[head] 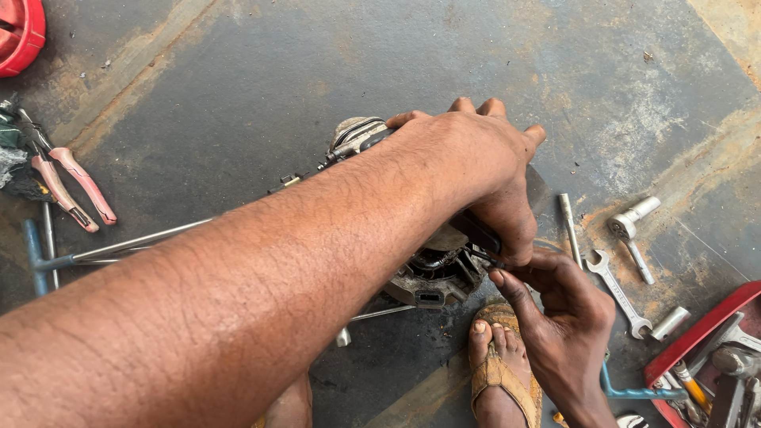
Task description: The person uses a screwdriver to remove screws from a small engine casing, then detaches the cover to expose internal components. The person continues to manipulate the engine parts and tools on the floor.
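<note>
Left hand (476, 158) clamps the alternator (432, 273) steady on the floor (238, 79); right hand (559, 305) pinches, apparently, a thin black tool (476, 234) beneath it; combination wrench (620, 292) just right.

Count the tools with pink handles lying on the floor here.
1: a pair of pink-handled pliers lies at the left edge of the grey floor, beside the left forearm. More tools may be hidden under that arm.
</note>
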The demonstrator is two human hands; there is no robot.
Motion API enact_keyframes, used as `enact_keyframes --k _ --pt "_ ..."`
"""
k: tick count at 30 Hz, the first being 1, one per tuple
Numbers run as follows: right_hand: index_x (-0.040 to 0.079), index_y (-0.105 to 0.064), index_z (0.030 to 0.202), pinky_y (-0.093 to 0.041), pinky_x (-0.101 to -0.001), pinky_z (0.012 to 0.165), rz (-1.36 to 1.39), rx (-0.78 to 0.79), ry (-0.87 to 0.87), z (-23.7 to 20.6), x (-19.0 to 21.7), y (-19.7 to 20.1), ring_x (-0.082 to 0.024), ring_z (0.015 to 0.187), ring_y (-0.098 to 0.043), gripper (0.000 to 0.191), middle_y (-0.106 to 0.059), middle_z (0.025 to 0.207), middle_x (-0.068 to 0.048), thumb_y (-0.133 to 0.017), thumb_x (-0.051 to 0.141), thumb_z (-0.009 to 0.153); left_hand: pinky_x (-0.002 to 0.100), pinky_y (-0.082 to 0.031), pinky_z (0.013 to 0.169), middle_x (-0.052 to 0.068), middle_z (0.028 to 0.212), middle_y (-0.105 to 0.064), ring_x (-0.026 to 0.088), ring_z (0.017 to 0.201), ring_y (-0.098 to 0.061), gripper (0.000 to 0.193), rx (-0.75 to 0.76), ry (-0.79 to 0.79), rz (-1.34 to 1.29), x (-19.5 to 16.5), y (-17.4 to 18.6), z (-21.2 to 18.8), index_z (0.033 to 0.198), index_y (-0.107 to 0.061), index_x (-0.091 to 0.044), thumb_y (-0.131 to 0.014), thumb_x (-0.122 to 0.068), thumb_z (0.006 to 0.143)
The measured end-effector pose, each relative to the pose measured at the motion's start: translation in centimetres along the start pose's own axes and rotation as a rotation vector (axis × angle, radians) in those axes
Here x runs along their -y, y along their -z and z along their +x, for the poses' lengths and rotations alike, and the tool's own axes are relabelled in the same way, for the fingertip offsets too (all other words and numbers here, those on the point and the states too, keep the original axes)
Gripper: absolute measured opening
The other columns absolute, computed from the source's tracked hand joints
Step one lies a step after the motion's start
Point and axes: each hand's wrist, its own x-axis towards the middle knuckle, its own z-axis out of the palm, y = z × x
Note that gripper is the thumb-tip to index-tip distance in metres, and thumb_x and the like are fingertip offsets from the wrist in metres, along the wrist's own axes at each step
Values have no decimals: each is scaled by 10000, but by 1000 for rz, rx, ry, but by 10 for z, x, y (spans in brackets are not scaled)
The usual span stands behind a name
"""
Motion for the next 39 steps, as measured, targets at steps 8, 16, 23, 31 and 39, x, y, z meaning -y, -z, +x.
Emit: enact_keyframes --k 8,16,23,31,39 --pt "-45 -664 1083 -629 -320 851 95 -97 -152 -15 -13 -9 -216 943 -773 255 -752 1041 -199 -749 -38 842 851 -294 1058 122 1659 -261 416 1542 -200 1270 2 3 -1 0 0 1 1640 -212 -342 -904 -516 589" --pt "-54 -664 1071 -619 -347 869 255 -50 -155 -14 -21 -17 -255 992 -785 213 -756 1102 -206 -722 -55 865 825 -351 1044 118 1672 -242 419 1537 -219 1314 1 6 6 -1 -1 3 1643 -208 -347 -920 -524 553" --pt "-76 -652 1118 -645 -332 921 197 -48 -136 -16 -13 0 -230 1014 -755 263 -730 1090 -206 -716 -76 863 828 -341 1039 129 1666 -248 428 1538 -206 1295 15 9 15 -2 0 4 1644 -204 -345 -911 -512 571" --pt "-78 -683 1098 -636 -302 869 -10 50 25 2 5 4 -186 994 -744 253 -754 1091 -170 -741 -56 852 848 -334 1030 140 1663 -260 437 1533 -217 1294 2 6 10 -2 -2 8 1643 -215 -345 -902 -517 560" --pt "-49 -721 992 -600 -273 723 -203 54 38 8 17 -2 -146 814 -758 205 -777 891 -115 -802 -36 803 843 -319 1043 139 1672 -236 428 1538 -208 1277 -10 1 3 -1 -2 8 1641 -224 -335 -891 -497 564"
